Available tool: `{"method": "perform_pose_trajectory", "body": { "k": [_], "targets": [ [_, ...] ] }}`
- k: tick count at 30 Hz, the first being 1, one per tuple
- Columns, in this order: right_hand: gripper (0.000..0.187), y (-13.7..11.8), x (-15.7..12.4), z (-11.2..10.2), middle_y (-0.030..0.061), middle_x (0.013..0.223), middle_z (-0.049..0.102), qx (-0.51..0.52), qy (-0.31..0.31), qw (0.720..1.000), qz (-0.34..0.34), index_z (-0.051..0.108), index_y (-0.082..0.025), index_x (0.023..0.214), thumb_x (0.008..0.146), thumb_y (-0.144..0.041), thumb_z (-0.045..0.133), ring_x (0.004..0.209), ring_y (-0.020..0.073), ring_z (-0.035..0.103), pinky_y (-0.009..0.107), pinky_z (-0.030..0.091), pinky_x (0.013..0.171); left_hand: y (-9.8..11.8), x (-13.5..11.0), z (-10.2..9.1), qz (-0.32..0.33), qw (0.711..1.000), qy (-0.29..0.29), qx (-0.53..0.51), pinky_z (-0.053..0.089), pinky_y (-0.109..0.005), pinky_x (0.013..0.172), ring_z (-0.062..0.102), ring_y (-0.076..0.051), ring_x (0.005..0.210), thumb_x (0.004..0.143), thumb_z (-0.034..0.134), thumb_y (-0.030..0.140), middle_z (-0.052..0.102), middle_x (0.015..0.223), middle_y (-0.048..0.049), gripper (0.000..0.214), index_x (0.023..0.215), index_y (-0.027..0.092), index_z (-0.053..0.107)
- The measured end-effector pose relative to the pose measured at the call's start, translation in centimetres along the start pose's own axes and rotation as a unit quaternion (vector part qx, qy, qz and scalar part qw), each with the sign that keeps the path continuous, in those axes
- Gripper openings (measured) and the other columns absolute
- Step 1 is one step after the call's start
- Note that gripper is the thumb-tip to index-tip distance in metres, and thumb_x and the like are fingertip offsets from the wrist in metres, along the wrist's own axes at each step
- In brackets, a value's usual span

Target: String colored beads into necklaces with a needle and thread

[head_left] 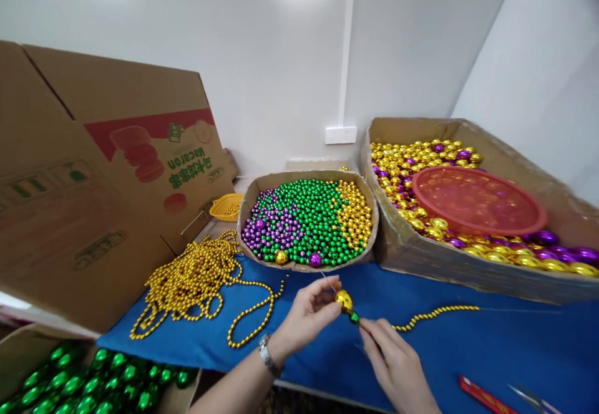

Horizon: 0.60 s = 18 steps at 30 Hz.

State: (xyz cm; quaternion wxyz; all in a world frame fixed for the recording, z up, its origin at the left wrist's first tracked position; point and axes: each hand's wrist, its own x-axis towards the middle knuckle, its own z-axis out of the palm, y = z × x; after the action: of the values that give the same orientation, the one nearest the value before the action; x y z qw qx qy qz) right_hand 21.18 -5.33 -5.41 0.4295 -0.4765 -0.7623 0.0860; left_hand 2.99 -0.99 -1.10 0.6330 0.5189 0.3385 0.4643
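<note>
My left hand [309, 313], with a watch on the wrist, pinches a large shiny gold bead [344, 300]. A thin needle-like wire [329, 282] sticks out past the gold bead toward the box of small beads. A small green bead [354, 318] sits right against the gold one, on the same line. My right hand [395, 361] is closed just below the green bead, its fingertips pinching the strand there; the exact grip is partly hidden. From behind my right hand a string of small gold beads [435, 315] runs right and ends in bare thread.
A box [306, 269] of small purple, green and gold beads stands ahead. At right, a larger carton [421, 258] holds gold and purple beads and a red basket [482, 199]. Gold bead strings [196, 277] lie left; big green beads [93, 376] below. Red-handled tool [484, 394] and scissors-like blades [533, 398] lie front right.
</note>
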Motion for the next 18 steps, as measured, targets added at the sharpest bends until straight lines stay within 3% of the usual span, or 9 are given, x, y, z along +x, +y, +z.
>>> {"method": "perform_pose_trajectory", "body": {
  "k": [4,7,8,10,13,18],
  "targets": [
    [0.025,0.0,0.0,-0.4,0.0035,0.077,0.062,-0.011,0.017,1.0,0.003,0.062,-0.021,0.099,0.096,-0.031,0.04,0.067,0.0142,0.063,0.022,0.051,0.062,1.3,0.5,-1.0,0.037,0.997,0.058,0.045,0.049,-0.034,0.085,0.062,-0.022,0.096,0.08,0.065,0.034,0.066,0.11,-0.0115,0.036,0.112,0.018,0.063],
    [0.024,0.2,-0.1,-0.7,0.0034,0.076,0.063,-0.017,0.026,1.0,0.0,0.062,-0.021,0.099,0.095,-0.032,0.041,0.065,0.0138,0.063,0.022,0.051,0.062,2.8,2.0,-3.5,0.1,0.976,0.122,0.151,0.05,-0.031,0.082,0.063,-0.021,0.093,0.084,0.06,0.035,0.068,0.102,-0.0105,0.03,0.107,0.017,0.064],
    [0.024,0.3,-0.2,-0.8,0.0033,0.076,0.063,-0.02,0.031,0.999,-0.003,0.062,-0.021,0.098,0.096,-0.032,0.041,0.065,0.0136,0.063,0.021,0.051,0.061,3.3,2.8,-4.6,0.119,0.957,0.141,0.225,0.05,-0.029,0.08,0.063,-0.02,0.091,0.086,0.056,0.034,0.069,0.101,-0.0099,0.029,0.107,0.016,0.063],
    [0.024,0.6,-0.2,-0.8,0.0032,0.076,0.063,-0.033,0.044,0.998,-0.01,0.062,-0.021,0.098,0.096,-0.032,0.041,0.065,0.0132,0.064,0.02,0.051,0.061,4.2,4.8,-7.1,0.126,0.889,0.164,0.41,0.05,-0.027,0.075,0.063,-0.018,0.086,0.09,0.048,0.031,0.068,0.099,-0.0085,0.027,0.108,0.016,0.061],
    [0.024,1.2,-0.3,-0.8,0.003,0.078,0.064,-0.056,0.058,0.997,-0.021,0.062,-0.021,0.098,0.096,-0.032,0.041,0.067,0.0129,0.065,0.019,0.051,0.062,5.0,7.9,-10.2,0.078,0.786,0.152,0.594,0.049,-0.028,0.077,0.063,-0.017,0.084,0.09,0.045,0.024,0.068,0.097,-0.007,0.022,0.103,0.017,0.062],
    [0.025,1.8,-0.3,-0.6,0.0034,0.08,0.066,-0.078,0.061,0.993,-0.061,0.061,-0.021,0.101,0.096,-0.034,0.039,0.068,0.0131,0.066,0.018,0.051,0.061,4.3,11.6,-11.8,0.009,0.729,0.116,0.675,0.047,-0.037,0.081,0.062,-0.026,0.093,0.079,0.057,0.012,0.064,0.094,-0.0123,0.012,0.088,0.015,0.065]
  ]
}}
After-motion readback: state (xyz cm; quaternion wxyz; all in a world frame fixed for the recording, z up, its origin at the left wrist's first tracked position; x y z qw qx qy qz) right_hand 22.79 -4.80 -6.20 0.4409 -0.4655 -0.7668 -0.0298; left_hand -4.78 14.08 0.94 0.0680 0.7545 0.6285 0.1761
